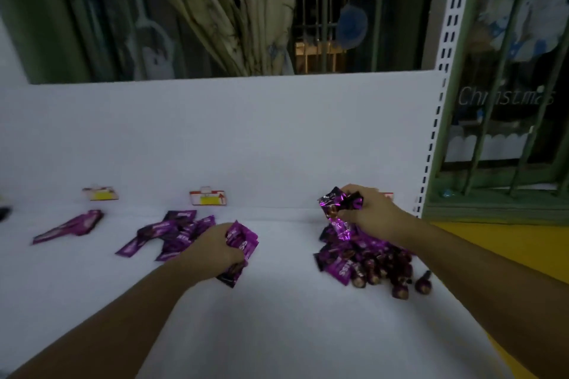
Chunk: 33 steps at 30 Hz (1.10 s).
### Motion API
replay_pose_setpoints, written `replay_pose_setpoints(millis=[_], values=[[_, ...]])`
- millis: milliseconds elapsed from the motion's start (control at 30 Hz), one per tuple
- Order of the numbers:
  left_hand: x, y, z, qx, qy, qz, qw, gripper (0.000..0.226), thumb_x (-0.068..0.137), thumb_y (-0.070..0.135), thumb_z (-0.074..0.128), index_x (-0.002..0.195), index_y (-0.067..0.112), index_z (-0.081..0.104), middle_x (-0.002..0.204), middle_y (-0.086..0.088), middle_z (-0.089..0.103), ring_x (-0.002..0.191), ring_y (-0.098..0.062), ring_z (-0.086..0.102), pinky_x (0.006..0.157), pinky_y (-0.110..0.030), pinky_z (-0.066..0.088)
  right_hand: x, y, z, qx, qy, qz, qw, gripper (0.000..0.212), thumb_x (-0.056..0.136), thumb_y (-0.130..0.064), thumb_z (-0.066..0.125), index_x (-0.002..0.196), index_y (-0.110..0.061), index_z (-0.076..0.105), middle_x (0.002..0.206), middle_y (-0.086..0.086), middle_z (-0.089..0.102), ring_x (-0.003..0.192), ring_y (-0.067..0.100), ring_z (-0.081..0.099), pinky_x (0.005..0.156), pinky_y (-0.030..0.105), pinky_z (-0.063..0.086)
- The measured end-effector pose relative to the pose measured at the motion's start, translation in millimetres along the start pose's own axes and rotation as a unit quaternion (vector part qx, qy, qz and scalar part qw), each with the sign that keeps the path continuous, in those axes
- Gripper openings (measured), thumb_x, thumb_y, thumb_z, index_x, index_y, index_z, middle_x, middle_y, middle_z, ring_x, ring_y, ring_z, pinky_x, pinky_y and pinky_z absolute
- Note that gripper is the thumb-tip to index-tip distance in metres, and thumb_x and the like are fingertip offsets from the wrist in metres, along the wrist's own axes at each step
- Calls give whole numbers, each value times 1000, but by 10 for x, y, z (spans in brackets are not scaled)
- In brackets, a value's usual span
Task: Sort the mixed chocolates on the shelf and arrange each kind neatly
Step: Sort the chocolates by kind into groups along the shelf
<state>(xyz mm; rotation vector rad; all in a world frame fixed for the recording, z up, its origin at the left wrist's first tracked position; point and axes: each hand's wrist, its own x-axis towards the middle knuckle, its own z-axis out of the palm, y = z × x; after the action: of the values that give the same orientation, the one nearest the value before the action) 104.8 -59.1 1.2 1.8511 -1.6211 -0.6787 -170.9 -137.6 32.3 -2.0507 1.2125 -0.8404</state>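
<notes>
Both fists look overfull, so a wrapper may be slipping loose and mixing kinds again. The left hand is gripping packets just right of the middle pile. The right hand is clutching a crumpled bunch above the right pile, where round sweets may be rolling toward the near right edge of the shelf.

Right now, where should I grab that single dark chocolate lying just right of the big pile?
Probably pinch the single chocolate across its rounded body, coming from above on the near side. It lies apart from the pile, with bare shelf in front, and its narrow twisted end seems to point away.
</notes>
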Motion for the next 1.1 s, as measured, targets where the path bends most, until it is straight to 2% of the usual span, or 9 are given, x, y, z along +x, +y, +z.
replay_pose_setpoints(millis=[100,167,233,367,533,700,867,967,1100], values=[[-411,-329,-369,80,-5,24,996,19,78,13,66,92,22,56,87,6,61,77,-4,56,61,-14,43,-26,-399,457,-36,-11,-16,999,14,79,-6,64,85,-19,64,82,2,67,73,13,59,61,13,41],[-623,-550,-597,112,10,40,993,13,79,18,64,89,22,57,86,6,61,79,-7,58,66,-16,46,-40,-618,740,-38,-18,-22,999,14,77,-6,61,82,-19,64,78,5,67,69,18,60,61,20,46],[-794,-743,-799,115,37,35,992,10,81,18,61,90,17,58,84,4,61,76,-8,57,67,-19,45,-72,-810,1008,-40,-33,-24,998,12,78,-7,58,86,-13,65,78,8,67,66,19,60,60,28,49],[-972,-1056,-1058,70,66,0,995,15,81,18,62,93,11,58,83,-7,64,76,-20,62,72,-33,52,-111,-1052,1470,-64,-73,-18,995,10,79,-11,59,88,-14,63,76,5,65,64,18,60,56,26,47],[-899,-1356,-1187,55,61,-7,997,8,79,10,62,82,15,57,79,-5,63,67,-11,58,66,-23,50,39,-1194,1854,-75,-101,-25,992,14,81,-18,65,94,-17,60,82,1,65,63,12,58,52,16,43],[-651,-1544,-1260,77,71,-5,994,12,82,22,65,81,20,53,82,2,61,72,-7,56,65,-14,45,339,-1179,2164,-14,-97,-30,995,21,81,-19,71,98,-17,58,89,1,65,72,13,63,59,17,46],[-282,-1756,-1311,111,90,-37,989,17,84,32,63,91,20,52,83,6,58,73,-5,54,61,-12,41,727,-1009,2432,25,-14,-3,1000,13,83,-18,67,87,-23,55,75,-1,62,57,12,56,45,11,39],[-74,-1827,-1289,116,82,-32,989,14,85,33,62,85,23,52,80,7,57,72,-5,53,59,-10,37,937,-989,2547,47,13,2,999,17,84,-15,66,99,-18,61,82,-2,62,69,13,58,57,14,42],[139,-1881,-1220,86,96,-18,992,23,84,39,62,98,25,51,85,11,58,78,-5,56,65,-11,41,1127,-957,2693,41,25,-8,999,29,81,-19,71,107,-21,59,94,-6,61,88,15,60,82,28,49]])
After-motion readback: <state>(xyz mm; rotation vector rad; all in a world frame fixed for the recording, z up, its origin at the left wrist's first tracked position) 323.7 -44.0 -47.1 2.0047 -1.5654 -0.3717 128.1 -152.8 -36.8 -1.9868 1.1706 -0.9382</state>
